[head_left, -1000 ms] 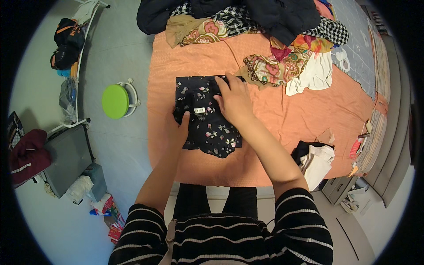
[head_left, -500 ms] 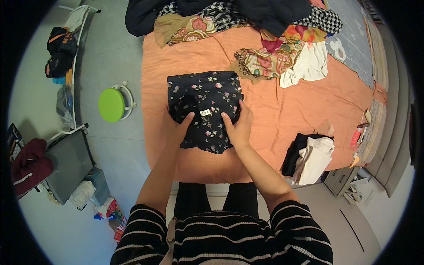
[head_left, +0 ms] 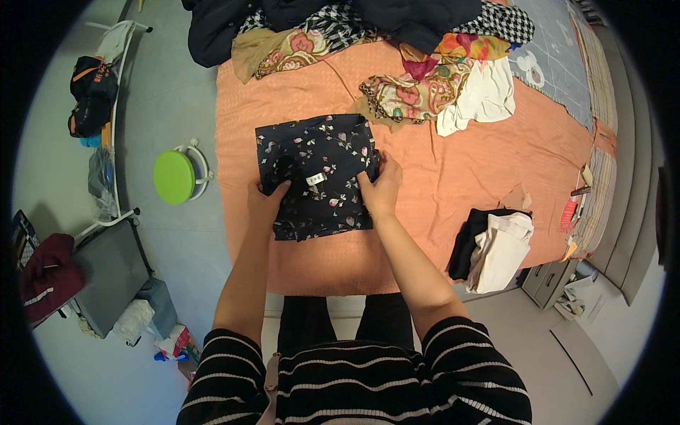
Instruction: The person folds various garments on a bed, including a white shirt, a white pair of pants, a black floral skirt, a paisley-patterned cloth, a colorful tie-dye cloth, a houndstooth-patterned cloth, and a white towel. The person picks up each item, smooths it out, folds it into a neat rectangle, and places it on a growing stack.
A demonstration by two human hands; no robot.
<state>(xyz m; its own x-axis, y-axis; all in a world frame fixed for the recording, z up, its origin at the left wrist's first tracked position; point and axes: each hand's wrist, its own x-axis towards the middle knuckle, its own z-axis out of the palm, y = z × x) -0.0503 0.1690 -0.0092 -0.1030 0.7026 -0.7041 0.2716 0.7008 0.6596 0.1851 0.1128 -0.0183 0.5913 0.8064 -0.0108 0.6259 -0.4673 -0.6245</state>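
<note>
A folded black garment (head_left: 322, 152) with a small pink-and-white floral print lies on the orange bedspread (head_left: 425, 191) in front of me. A white label (head_left: 316, 179) shows near its middle. Along its left edge, my left hand (head_left: 268, 204) is closed on the cloth, thumb on top and fingers mostly hidden at the side. My right hand (head_left: 381, 187) grips the right edge in the same way, its thumb resting on the print. The garment's lower edge lies fairly straight between my forearms.
Dark clothes (head_left: 418, 21) and patterned scarves (head_left: 418, 92) are heaped at the far side of the bed, beside a white garment (head_left: 482, 99). Folded black and cream clothes (head_left: 499, 248) lie at the right corner. A green stool (head_left: 174, 177) stands on the floor at left.
The dark rounded opening by the label has been flattened, and the garment's lower edge is straighter. Both hands still hold its sides; the whole view has shifted slightly.
</note>
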